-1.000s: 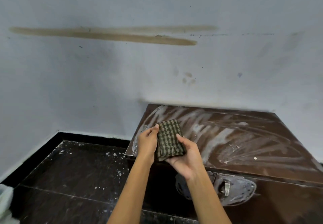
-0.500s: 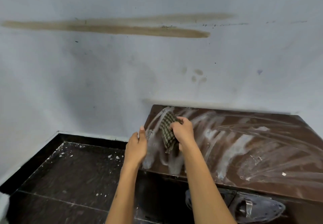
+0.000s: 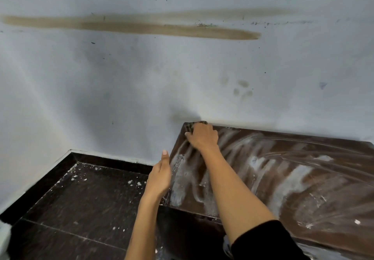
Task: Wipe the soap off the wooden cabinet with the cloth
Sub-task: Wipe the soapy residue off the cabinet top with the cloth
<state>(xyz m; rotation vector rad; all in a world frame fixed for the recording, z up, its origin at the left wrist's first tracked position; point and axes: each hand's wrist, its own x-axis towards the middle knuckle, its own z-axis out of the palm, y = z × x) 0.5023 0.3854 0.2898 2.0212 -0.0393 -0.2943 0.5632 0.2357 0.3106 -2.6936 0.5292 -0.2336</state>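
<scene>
The dark brown wooden cabinet (image 3: 334, 180) fills the lower right, its top streaked with white soap smears (image 3: 291, 182). My right hand (image 3: 203, 137) presses the green checked cloth (image 3: 191, 127) onto the cabinet's far left corner by the wall; only the cloth's edge shows past my fingers. My left hand (image 3: 159, 175) hovers at the cabinet's left edge with straight fingers, holding nothing.
A pale wall (image 3: 141, 81) with a long brown streak (image 3: 141, 26) rises right behind the cabinet. To the left lies a dark tiled floor (image 3: 81, 209) speckled with white foam spots, bordered by a black skirting.
My right hand has let the left hand go and carried the cloth from in front of me up to the cabinet's far left corner. My left hand has opened beside the cabinet's edge.
</scene>
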